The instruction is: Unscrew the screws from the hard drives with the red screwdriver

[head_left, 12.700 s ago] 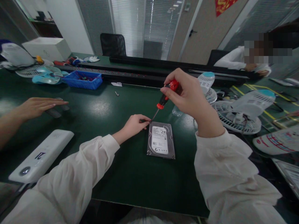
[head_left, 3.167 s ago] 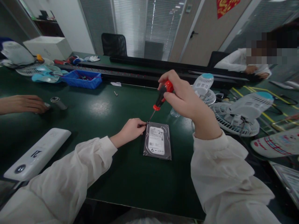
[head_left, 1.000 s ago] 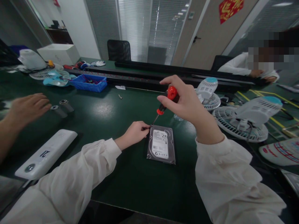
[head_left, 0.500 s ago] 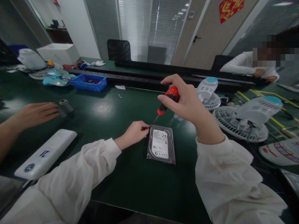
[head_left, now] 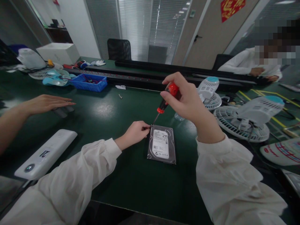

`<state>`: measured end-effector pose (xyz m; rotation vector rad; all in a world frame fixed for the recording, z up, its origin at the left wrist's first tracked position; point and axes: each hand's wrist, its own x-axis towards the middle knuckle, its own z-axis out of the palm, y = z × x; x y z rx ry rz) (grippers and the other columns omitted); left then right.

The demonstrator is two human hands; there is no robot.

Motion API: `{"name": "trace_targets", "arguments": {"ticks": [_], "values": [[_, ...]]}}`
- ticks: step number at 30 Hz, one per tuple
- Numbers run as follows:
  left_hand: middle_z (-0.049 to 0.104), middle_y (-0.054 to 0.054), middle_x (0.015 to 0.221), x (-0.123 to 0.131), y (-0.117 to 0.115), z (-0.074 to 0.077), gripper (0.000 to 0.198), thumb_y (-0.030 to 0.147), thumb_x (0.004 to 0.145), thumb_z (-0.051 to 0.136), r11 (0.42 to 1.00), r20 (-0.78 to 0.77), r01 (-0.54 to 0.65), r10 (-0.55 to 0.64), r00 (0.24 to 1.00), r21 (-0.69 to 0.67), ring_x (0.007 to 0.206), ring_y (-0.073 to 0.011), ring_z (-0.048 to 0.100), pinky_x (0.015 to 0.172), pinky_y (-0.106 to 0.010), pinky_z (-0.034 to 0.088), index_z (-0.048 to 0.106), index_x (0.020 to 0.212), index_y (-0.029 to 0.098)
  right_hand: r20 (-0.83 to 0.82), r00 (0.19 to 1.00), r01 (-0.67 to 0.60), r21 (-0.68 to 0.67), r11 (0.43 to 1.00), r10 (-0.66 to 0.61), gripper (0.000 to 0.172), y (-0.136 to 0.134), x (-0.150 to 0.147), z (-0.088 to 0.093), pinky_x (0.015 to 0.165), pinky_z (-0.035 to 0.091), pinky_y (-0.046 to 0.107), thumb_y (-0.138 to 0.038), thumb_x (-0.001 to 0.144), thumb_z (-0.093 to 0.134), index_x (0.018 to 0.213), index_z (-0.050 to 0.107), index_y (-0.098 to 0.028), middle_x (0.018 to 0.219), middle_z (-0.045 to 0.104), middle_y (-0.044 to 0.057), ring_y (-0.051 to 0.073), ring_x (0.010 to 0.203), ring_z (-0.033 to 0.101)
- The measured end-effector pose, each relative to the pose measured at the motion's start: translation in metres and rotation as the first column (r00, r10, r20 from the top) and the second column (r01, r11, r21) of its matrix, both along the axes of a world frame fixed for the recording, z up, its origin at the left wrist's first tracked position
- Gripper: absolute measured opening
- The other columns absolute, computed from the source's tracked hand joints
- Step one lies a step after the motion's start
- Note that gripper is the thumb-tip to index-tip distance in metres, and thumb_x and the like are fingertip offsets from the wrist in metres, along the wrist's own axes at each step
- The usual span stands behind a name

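Observation:
On the dark green table lies a hard drive (head_left: 160,144), label side up. My right hand (head_left: 185,97) is closed around the red and black handle of a screwdriver (head_left: 162,105), which tilts down with its shaft tip at the drive's upper left corner. At that same corner, the fingers of my left hand (head_left: 136,133) are pinched together against the drive's edge, close to the screwdriver tip. Whether a small part such as a screw is between those fingers cannot be seen.
Another person's hand (head_left: 47,103) reaches over a grey cylinder (head_left: 61,111) at the left, near a white power bank (head_left: 47,154). Farther back stands a blue bin (head_left: 90,86). White fan parts (head_left: 248,120) lie at the right. A co-worker (head_left: 243,62) sits across the table.
The other person's hand at the left has moved right, over the grey cylinder. My right hand has shifted slightly on the screwdriver handle; my left hand and the drive stay in place.

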<state>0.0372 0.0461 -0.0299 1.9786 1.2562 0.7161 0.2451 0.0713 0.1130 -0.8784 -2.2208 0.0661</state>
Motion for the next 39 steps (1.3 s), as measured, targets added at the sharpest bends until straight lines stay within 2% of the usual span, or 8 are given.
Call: {"name": "trace_targets", "arguments": {"ticks": [4,7,10,19,25,33,36,39], "values": [[0.077,-0.008,0.095,0.0,-0.001,0.002,0.027,0.012,0.095,0.061,1.0,-0.003,-0.003,0.003,1.0,-0.006,0.063,-0.0124,0.07,0.06,-0.023,0.056,0.084,0.108,0.015,0.065,0.998,0.003,0.014,1.0,-0.004,0.02,-0.001,0.001,0.002,0.074,0.045,0.036,-0.043,0.101,0.056,0.105,0.059,-0.024,0.084,0.059,0.001,0.018,0.074,0.054],[0.077,-0.008,0.097,0.0,0.0,0.001,0.027,0.013,0.096,0.06,1.0,-0.007,-0.003,0.003,1.0,-0.018,0.064,-0.0127,0.071,0.06,-0.023,0.056,0.084,0.109,0.014,0.047,0.997,-0.053,-0.033,0.998,0.055,0.016,-0.001,0.002,0.002,0.086,0.049,0.041,-0.03,0.097,0.053,0.112,0.056,-0.023,0.109,0.065,0.007,0.023,0.093,0.061],[0.077,-0.008,0.095,0.001,0.0,0.0,0.027,0.012,0.096,0.06,1.0,-0.001,-0.006,0.006,1.0,-0.022,0.063,-0.0129,0.071,0.059,-0.023,0.056,0.083,0.109,0.014,0.033,0.994,-0.104,-0.085,0.991,0.108,0.032,-0.002,0.003,0.003,0.093,0.051,0.045,-0.015,0.087,0.05,0.117,0.054,-0.024,0.122,0.064,0.009,0.025,0.103,0.062],[0.076,-0.007,0.091,0.001,0.0,0.002,0.026,0.011,0.095,0.06,1.0,0.003,-0.001,0.001,1.0,-0.009,0.061,-0.0123,0.07,0.058,-0.022,0.055,0.084,0.105,0.015,0.08,0.997,-0.016,-0.044,0.999,0.02,0.03,-0.002,0.002,0.001,0.071,0.045,0.035,-0.038,0.097,0.06,0.123,0.054,-0.025,0.083,0.061,-0.001,0.017,0.068,0.055],[0.077,-0.007,0.095,0.002,0.0,0.001,0.028,0.011,0.095,0.06,0.999,0.009,-0.015,0.016,1.0,-0.034,0.061,-0.0117,0.07,0.058,-0.022,0.056,0.084,0.109,0.014,0.049,0.995,-0.087,-0.04,0.995,0.089,0.026,-0.003,0.003,0.004,0.083,0.047,0.038,-0.019,0.091,0.049,0.116,0.058,-0.02,0.115,0.068,0.008,0.022,0.095,0.063],[0.077,-0.008,0.098,0.002,-0.001,0.002,0.027,0.013,0.095,0.061,0.997,0.014,-0.028,0.029,0.999,-0.065,0.062,-0.0117,0.07,0.061,-0.023,0.056,0.083,0.111,0.014,0.104,0.993,0.047,0.013,0.999,-0.048,0.019,-0.007,0.005,0.01,0.062,0.039,0.032,-0.04,0.096,0.061,0.101,0.064,-0.022,0.072,0.06,-0.001,0.015,0.062,0.052],[0.077,-0.008,0.1,0.002,0.0,0.0,0.027,0.013,0.095,0.061,0.998,0.031,-0.024,0.026,0.999,-0.062,0.063,-0.0115,0.07,0.062,-0.024,0.057,0.082,0.112,0.013,0.132,0.987,0.091,-0.011,0.996,-0.089,0.025,-0.007,0.006,0.011,0.063,0.039,0.034,-0.044,0.097,0.059,0.105,0.064,-0.021,0.073,0.062,0.001,0.018,0.064,0.055],[0.077,-0.008,0.097,0.002,0.001,-0.002,0.026,0.015,0.095,0.061,0.999,0.025,-0.016,0.017,1.0,-0.04,0.063,-0.012,0.07,0.061,-0.023,0.056,0.083,0.11,0.014,0.128,0.988,0.085,-0.02,0.996,-0.082,0.027,-0.006,0.006,0.009,0.074,0.046,0.039,-0.033,0.095,0.056,0.118,0.061,-0.021,0.092,0.069,0.006,0.023,0.079,0.063]]}}
